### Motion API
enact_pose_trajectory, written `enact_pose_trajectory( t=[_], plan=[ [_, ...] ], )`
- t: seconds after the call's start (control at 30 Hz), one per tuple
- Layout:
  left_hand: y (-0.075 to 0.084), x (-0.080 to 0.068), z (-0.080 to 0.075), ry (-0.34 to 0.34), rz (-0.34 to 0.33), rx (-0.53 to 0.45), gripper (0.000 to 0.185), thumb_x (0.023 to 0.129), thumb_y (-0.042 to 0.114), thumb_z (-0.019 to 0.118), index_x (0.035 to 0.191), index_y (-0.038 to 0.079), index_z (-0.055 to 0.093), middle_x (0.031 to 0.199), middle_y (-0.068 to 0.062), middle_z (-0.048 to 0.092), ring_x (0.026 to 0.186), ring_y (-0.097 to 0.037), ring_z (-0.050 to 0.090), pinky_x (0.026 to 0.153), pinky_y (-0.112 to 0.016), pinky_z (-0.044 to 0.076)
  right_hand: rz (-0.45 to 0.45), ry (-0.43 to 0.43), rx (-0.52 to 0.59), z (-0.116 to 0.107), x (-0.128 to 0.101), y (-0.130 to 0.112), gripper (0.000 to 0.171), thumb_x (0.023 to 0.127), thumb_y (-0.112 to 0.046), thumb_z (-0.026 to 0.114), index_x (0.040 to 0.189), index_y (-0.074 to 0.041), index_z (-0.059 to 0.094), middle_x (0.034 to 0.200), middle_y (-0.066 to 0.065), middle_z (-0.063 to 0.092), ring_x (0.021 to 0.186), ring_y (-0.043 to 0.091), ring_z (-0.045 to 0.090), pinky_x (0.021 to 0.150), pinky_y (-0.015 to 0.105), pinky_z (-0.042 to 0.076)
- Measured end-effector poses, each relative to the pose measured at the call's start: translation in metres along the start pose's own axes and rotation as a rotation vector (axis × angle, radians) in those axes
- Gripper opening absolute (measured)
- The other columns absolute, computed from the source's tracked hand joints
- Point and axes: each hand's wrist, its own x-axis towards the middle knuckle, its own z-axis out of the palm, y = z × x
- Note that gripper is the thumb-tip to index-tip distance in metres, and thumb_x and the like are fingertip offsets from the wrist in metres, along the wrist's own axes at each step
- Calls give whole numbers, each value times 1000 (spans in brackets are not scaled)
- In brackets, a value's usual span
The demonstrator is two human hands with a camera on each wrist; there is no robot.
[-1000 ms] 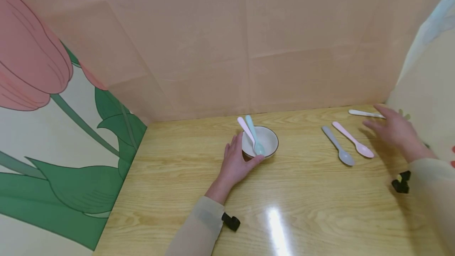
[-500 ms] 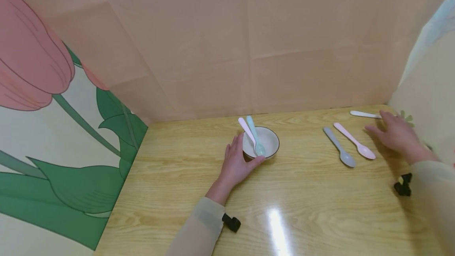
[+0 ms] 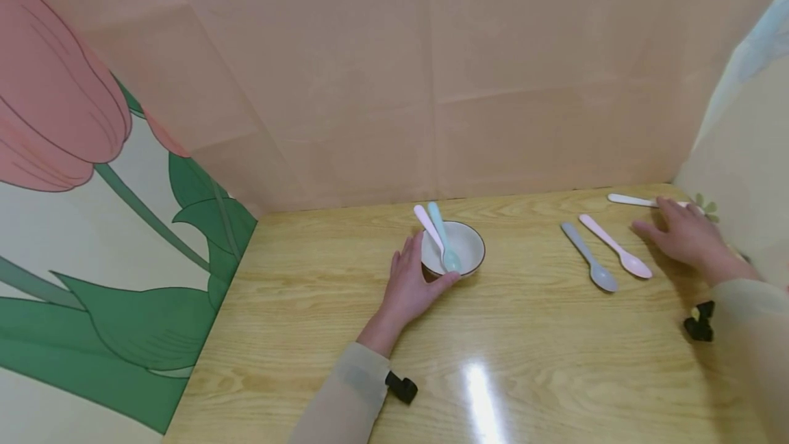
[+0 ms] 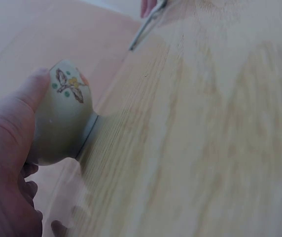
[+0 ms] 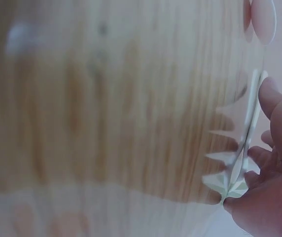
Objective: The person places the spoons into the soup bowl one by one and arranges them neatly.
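My left hand (image 3: pixel 408 284) grips the near left side of a small white bowl (image 3: pixel 471 242), thumb on the front and fingers on the left. A leaf pattern shows on the bowl's outside in the left wrist view. Inside it lean a light pink spoon (image 3: pixel 427 220) and a light blue spoon (image 3: pixel 439 225), handles over the far rim. At the right, my right hand (image 3: pixel 690 238) is over a white spoon (image 3: pixel 631 200), fingertips at its right part and thumb held apart. The hand partly covers that spoon. In the right wrist view the fingers (image 5: pixel 259 158) are close beside it.
A grey spoon (image 3: pixel 585 252) and a pink spoon (image 3: pixel 616 245) lie side by side on the wooden table (image 3: pixel 524 334), left of my right hand. A pinkish-brown sheet (image 3: pixel 345 88) stands along the back edge. Printed panels flank both sides.
My right hand has lowered slightly and its fingers have come over the white spoon. The left hand and the bowl have kept their place.
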Motion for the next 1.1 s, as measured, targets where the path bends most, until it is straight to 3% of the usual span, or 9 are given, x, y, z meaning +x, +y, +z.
enact_pose_trajectory(
  t=[0.2, 0.37, 0.6, 0.77, 0.97, 1.1],
  plan=[
    [1, -1, -1, -9, -10, 9, 113, 95, 71, 77, 176, 19, 19, 179, -10, 31, 169, -28, 16, 136, -53, 9, 11, -19, -4, 0, -1, -1, 88, 117, -48, 48, 165, 18, 14, 164, 50, 18, 148, 79, 4, 113, 90, 7],
    [2, -1, -1, -9, -12, 12, 112, 95, 71, 77, 176, 21, 19, 179, -10, 31, 169, -27, 16, 136, -53, 9, 6, -10, -21, -1, -2, -2, 89, 117, -48, 50, 165, 18, 16, 163, 50, 21, 148, 78, 7, 114, 90, 8],
    [1, -1, -1, -1, -3, 13, 112, 95, 69, 78, 176, 17, 21, 179, -12, 32, 168, -30, 18, 136, -54, 10, -6, 41, -76, -1, -3, -4, 87, 115, -47, 56, 165, 16, 23, 150, 55, 31, 134, 76, 30, 108, 86, 26],
    [1, -1, 0, 3, 2, 14, 112, 95, 69, 78, 176, 16, 21, 178, -12, 33, 168, -31, 19, 135, -55, 11, 15, 65, -81, -1, -5, -5, 83, 113, -48, 59, 163, 12, 32, 145, 55, 34, 128, 75, 36, 102, 85, 31],
    [0, 0, 0, 5, 6, 17, 112, 95, 69, 78, 176, 16, 21, 178, -13, 33, 168, -33, 20, 135, -55, 11, 42, 61, -61, -2, -4, -4, 80, 112, -49, 61, 160, 10, 39, 136, 49, 48, 124, 73, 38, 94, 86, 33],
    [0, 0, 0, 6, 7, 20, 112, 95, 69, 78, 176, 16, 21, 178, -13, 33, 168, -33, 20, 135, -55, 11, 34, 77, -62, -1, -2, -5, 78, 109, -47, 67, 156, 11, 44, 121, 40, 62, 114, 70, 49, 84, 81, 40]
  ],
)
